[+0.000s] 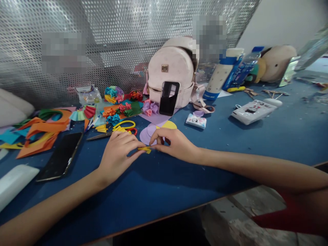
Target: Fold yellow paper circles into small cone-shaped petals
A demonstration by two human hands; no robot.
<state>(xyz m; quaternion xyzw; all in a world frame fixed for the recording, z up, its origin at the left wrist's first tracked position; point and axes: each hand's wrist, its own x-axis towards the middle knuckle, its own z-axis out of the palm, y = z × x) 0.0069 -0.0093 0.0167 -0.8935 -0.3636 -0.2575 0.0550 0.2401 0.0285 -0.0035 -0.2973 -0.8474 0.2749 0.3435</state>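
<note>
A small folded piece of yellow paper (145,149) is pinched between the thumb and fingers of my left hand (119,155), just above the blue table. My right hand (176,145) is closed in a pinch at the paper's right end; its fingertips seem to touch that edge. Behind the hands lie purple paper circles (146,135) and a yellow paper circle (170,125), partly covered by my right hand. Beyond my left hand are scissors (99,136) with yellow and red handles, and pleated yellow paper pieces (119,128) partly over them.
Orange paper scraps (38,136) and a dark phone (61,155) lie left. Another phone (169,98) leans on a pale pink backpack (170,68). Colourful paper flowers (114,94) sit at the back. Right are a small tissue pack (196,121), a larger pack (253,111) and bottles (220,77).
</note>
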